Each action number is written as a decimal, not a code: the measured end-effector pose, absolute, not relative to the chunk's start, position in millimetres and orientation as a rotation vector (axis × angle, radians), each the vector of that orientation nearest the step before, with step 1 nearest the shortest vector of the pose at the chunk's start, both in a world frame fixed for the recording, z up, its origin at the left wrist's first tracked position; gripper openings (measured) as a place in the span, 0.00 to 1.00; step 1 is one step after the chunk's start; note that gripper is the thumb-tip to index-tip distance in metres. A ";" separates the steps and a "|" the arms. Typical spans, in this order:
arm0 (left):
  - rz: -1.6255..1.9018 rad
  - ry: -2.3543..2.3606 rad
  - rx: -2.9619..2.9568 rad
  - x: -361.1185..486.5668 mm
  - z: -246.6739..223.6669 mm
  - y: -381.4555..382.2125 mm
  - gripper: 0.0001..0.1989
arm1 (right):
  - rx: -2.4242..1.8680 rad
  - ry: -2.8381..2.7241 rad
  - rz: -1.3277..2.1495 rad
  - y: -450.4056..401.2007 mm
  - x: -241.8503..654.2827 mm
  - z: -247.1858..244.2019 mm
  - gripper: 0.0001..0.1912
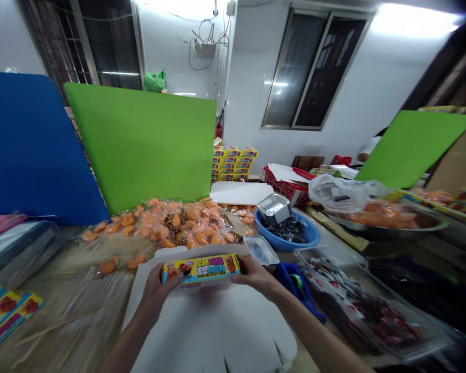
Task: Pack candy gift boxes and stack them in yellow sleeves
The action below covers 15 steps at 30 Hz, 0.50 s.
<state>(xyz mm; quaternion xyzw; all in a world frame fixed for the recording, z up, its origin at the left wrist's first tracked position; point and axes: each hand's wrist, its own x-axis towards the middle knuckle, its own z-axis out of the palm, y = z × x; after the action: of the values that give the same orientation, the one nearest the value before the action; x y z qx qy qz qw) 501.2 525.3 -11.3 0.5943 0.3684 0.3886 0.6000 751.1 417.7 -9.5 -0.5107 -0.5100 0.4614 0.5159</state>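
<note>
**Printed box held level between two hands**

The printed box (201, 269), bright yellow with pictures on its face, lies lengthwise across the view, its long side toward the person. The left hand (157, 295) holds one end and the right hand (256, 277) the other. The left fingers (172, 280) curl closely around the end, and the right fingers (243, 274) close on the opposite end; neither hand is spread wide. Their exact placing behind the box is hidden.

Gripping at both ends is a sound hold here: it keeps the box steady and level, and leaves the printed face uncovered.

Directly below the box lies a white card sheet (213, 331). It is hard to tell whether the box rests on it or is held just above. Farther out from the box, a spread of orange sweets in clear wrappers (166, 223) lies ahead and to the left. A blue basin (289, 243) with a foil tray (274, 207) on top sits ahead and to the right. Just right of the box are a blue tape dispenser (295, 285) and a clear plastic tray (357, 300) of small packets. Printed cards (3, 311) and wooden sticks (62, 321) lie to its left.
</note>
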 end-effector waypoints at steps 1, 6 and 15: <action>0.909 0.870 1.372 503.7 -14.8 530.2 0.22 | -1.281 -1.236 1.036 419.9 755.4 -6.5 0.30; 0.883 0.895 1.324 510.4 -21.1 548.8 0.24 | -1.658 -1.485 0.473 436.1 780.8 29.8 0.13; 0.885 0.856 1.330 510.7 -22.7 552.3 0.21 | -1.559 -1.670 0.975 453.0 777.5 59.1 0.08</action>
<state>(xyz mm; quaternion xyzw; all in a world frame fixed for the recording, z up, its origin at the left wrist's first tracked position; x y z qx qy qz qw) 510.7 552.3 -22.7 0.5778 0.3718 0.3843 0.6166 777.5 453.0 59.1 -0.5940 -0.6363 0.3716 0.3226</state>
